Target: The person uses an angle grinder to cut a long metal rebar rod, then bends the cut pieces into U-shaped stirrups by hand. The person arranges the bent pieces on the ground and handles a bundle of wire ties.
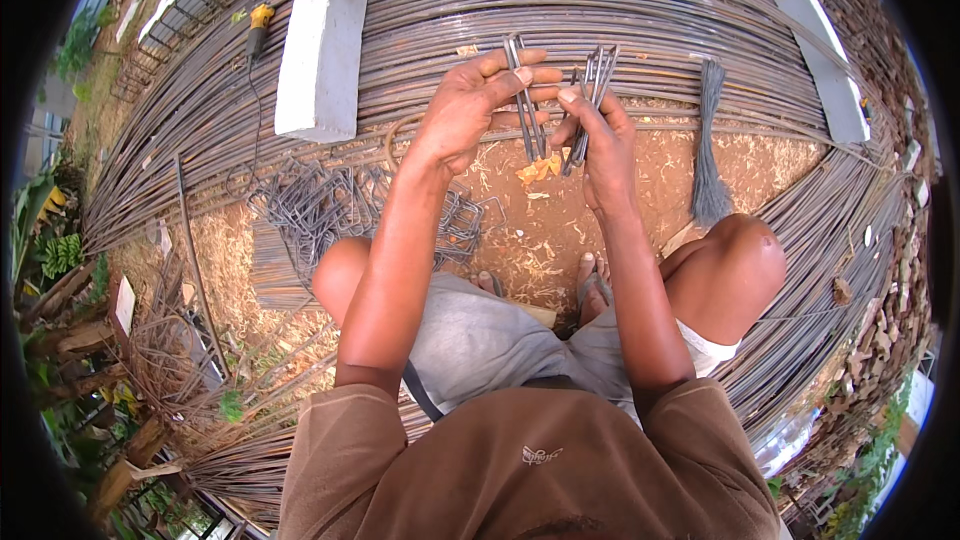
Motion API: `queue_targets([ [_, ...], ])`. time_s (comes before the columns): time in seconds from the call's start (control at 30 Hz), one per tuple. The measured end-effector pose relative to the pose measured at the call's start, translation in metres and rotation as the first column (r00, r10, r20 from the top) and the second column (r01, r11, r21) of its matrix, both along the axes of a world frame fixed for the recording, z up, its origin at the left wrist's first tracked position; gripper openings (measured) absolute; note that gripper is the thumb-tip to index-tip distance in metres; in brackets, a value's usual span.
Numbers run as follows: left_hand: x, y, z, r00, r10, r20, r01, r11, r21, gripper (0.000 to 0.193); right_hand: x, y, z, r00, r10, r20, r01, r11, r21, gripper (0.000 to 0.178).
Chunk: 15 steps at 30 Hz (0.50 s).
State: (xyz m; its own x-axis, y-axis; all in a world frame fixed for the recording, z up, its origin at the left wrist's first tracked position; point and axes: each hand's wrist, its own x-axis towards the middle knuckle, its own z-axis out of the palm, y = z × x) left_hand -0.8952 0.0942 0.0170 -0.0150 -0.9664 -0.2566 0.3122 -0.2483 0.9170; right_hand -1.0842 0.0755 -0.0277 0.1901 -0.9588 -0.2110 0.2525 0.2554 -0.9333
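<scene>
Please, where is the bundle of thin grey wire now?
In the head view, the wire bundle lies right of the right hand, just beyond the right knee.

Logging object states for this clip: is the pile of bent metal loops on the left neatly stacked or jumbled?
Jumbled: the bent metal loops lie crisscrossed at many angles, overlapping rather than lined up.

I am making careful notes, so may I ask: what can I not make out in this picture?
- Head view: count of the rods in the right hand; they overlap and the hand covers part.
- Head view: part of the bent-metal pile; the left forearm hides it.
- Head view: most of the left foot; the shorts cover it.
</scene>
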Motion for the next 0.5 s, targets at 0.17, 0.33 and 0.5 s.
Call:
queue_targets([
  [0.17,0.017,0.004,0.008,0.998,-0.048,0.050,0.047,0.999,0.021,0.049,-0.020,-0.012,0.014,0.977,0.034,0.212,-0.057,0.993,0.105,0.034],
  [0.33,0.016,0.005,0.001,0.987,-0.133,0.091,0.129,0.991,0.048,0.047,-0.019,-0.014,0.016,0.918,0.026,0.395,-0.064,0.994,0.085,0.032],
  [0.5,0.005,0.004,-0.006,0.984,-0.167,0.056,0.164,0.985,0.051,0.045,-0.017,-0.011,0.014,0.998,-0.001,0.071,-0.011,0.986,0.169,0.029],
])
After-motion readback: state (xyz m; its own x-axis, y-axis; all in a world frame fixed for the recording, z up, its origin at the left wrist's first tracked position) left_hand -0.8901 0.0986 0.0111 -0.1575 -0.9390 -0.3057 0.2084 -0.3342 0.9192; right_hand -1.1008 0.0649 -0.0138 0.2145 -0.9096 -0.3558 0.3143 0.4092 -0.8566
